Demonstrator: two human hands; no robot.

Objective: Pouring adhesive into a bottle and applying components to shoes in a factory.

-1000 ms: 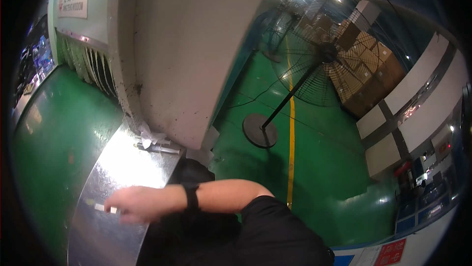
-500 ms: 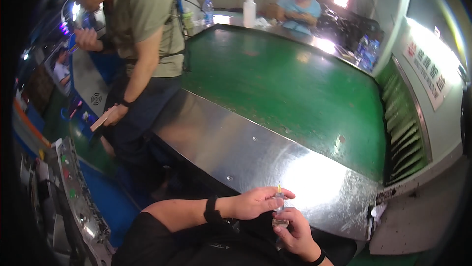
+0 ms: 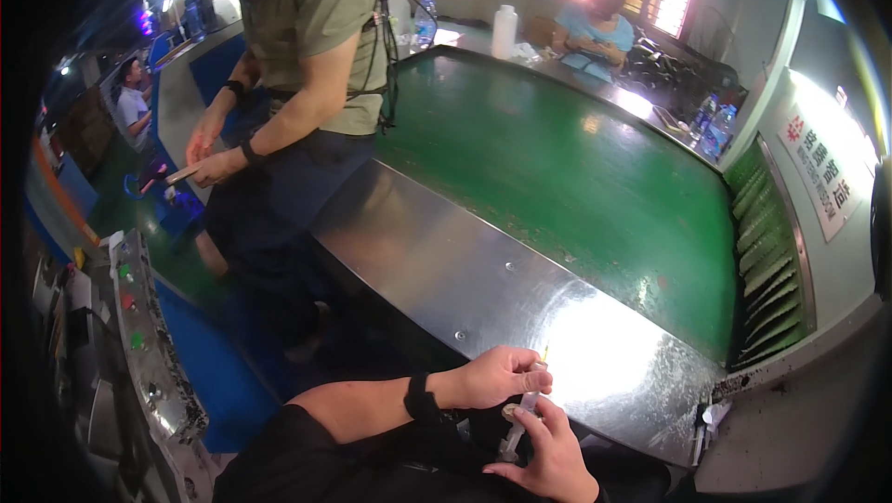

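Note:
A clear syringe point(image 3: 529, 402) with a yellow tip is tilted in front of me, above the near edge of the metal ledge. My left hand point(image 3: 497, 378) is closed round the front of its barrel, thumb pressed on it, with the yellow tip rising past the fingers. Lower down, my right hand point(image 3: 555, 452) grips the rear of the syringe, its fingers by the flange and its thumb by the plunger end. The plunger sticks well out of the barrel. Whether anything fills the barrel is too blurred to tell.
The metal ledge point(image 3: 418, 248) borders a large green tabletop point(image 3: 567, 178). A person point(image 3: 321, 48) stands close at left holding a flat, pinkish object. Another sits at the far side. A white bottle point(image 3: 505, 33) and water bottles point(image 3: 717, 131) stand along the edges. Green slats point(image 3: 771, 243) line the right wall.
The plunger now extends farther out of the barrel, and my right hand has shifted toward its end. The standing person has brought both hands together at the flat object. My view has swung slightly left.

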